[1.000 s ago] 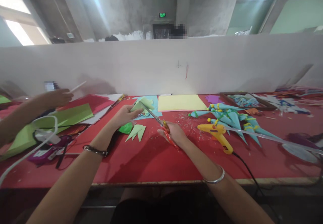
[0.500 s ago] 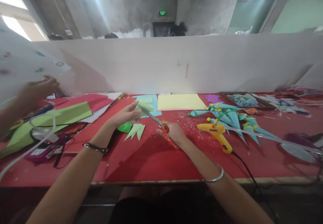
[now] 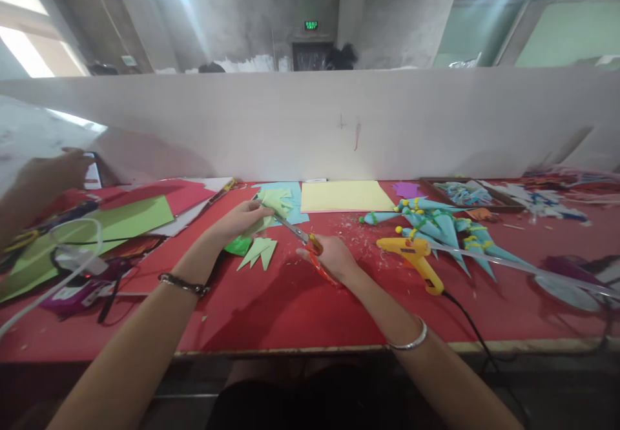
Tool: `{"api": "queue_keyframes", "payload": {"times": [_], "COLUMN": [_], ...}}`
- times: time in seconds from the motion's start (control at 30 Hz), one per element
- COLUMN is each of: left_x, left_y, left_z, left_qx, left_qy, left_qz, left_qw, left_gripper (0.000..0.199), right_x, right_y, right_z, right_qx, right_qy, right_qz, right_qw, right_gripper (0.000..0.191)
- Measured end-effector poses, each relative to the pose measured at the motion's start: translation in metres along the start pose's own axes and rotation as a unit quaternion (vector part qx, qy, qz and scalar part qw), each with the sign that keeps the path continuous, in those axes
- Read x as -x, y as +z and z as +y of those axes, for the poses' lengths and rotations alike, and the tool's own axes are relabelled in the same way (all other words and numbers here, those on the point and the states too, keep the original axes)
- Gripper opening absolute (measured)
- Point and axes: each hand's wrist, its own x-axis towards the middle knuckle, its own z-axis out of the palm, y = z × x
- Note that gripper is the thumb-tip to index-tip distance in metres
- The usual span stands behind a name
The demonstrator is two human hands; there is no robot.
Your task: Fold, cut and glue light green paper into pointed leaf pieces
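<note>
My left hand is closed, pinching a light green piece of paper. My right hand is wrapped round the handles of a pair of scissors, whose blades point up and left to the paper by my left fingers. How far the blades are apart is hard to make out. Just beyond my left fingertips, more light green paper lies over light blue sheets. Cut green pointed pieces rest on the red table between my hands, beside a bright green item.
A yellow glue gun lies to the right, near blue paper cones. Behind are a yellow sheet and a tray of strips. At left, another person's hand is by a white sheet, near a purple power strip.
My left fingers have closed lower over the green paper, and more green paper shows beyond them. The scissors have barely shifted. The other person's hand and white sheet have moved left and down.
</note>
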Motion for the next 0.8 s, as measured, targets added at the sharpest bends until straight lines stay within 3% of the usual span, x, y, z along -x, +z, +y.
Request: {"api": "queue_keyframes", "payload": {"times": [0.13, 0.33, 0.53, 0.7, 0.8], "left_x": [-0.002, -0.019, -0.057, -0.095, -0.106], "left_y": [0.001, -0.005, -0.019, -0.015, -0.011], "left_z": [0.001, -0.014, -0.036, -0.048, -0.048], "left_qx": [0.035, 0.105, 0.087, 0.053, 0.022], "left_qy": [-0.069, -0.022, -0.089, -0.129, -0.145], "left_qz": [0.022, 0.112, 0.175, 0.218, 0.215], "left_qw": [0.997, 0.988, 0.977, 0.966, 0.966], "left_gripper": [0.011, 0.024, 0.021, 0.022, 0.029], "right_x": [0.000, 0.000, 0.000, -0.003, -0.004], "right_y": [0.000, 0.000, 0.002, 0.002, 0.001], "right_z": [0.000, -0.002, 0.001, 0.006, 0.006], "right_qx": [0.042, 0.113, 0.205, 0.244, 0.248], "right_qy": [0.010, 0.025, 0.046, 0.056, 0.063], "right_qz": [0.001, -0.021, -0.046, -0.054, -0.064], "right_qw": [0.999, 0.993, 0.977, 0.967, 0.965], "right_gripper": [0.045, 0.049, 0.052, 0.044, 0.040]}}
